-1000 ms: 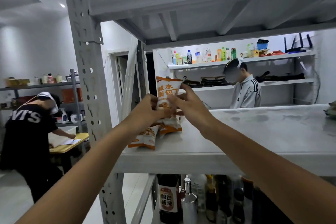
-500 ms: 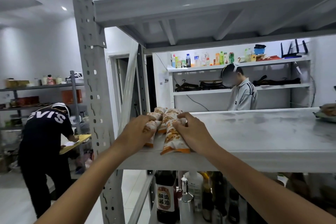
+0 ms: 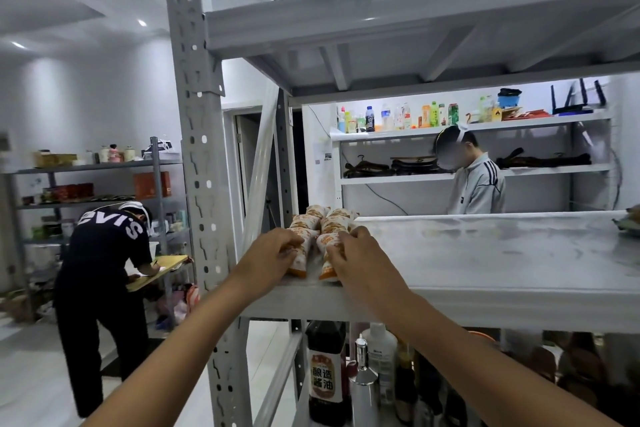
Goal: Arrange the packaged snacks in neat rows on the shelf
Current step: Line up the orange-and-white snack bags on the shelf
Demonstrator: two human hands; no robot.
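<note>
Two bare hands rest on snack packs at the front left corner of a pale grey metal shelf board (image 3: 485,263). The left hand (image 3: 270,255) lies on the near-left packet (image 3: 302,258), an orange-and-white plastic pouch lying flat with its orange end seam towards the shelf's front edge. Its fingers curl over the pouch's top and outer side. The right hand (image 3: 360,263) holds the near-right packet (image 3: 325,243), a matching orange-and-white pouch, in the same way: its fingers are curled over the top, and the pouch's orange end shows just beside the hand.

The two pouches lie side by side, lengthwise from front to back, with a narrow strip of bare shelf between them. Directly behind them are the far-left packet (image 3: 307,220) and the far-right packet (image 3: 337,222), which carry the same print. These two sit close beside each other beyond the fingertips, and neither hand touches them. Whether front and back pouches meet end to end cannot be told. The four form two short columns just right of a grey perforated steel upright (image 3: 194,149).

On the level below, a dark soy sauce bottle with a red-and-white label (image 3: 327,371) stands among other bottles. At left, a person in a black T-shirt with white lettering (image 3: 104,270) bends over a yellow-topped table. Beyond the shelf, a person in a pale grey jacket with striped sleeves (image 3: 478,187) stands before white wall shelves (image 3: 519,123) carrying drink bottles.
</note>
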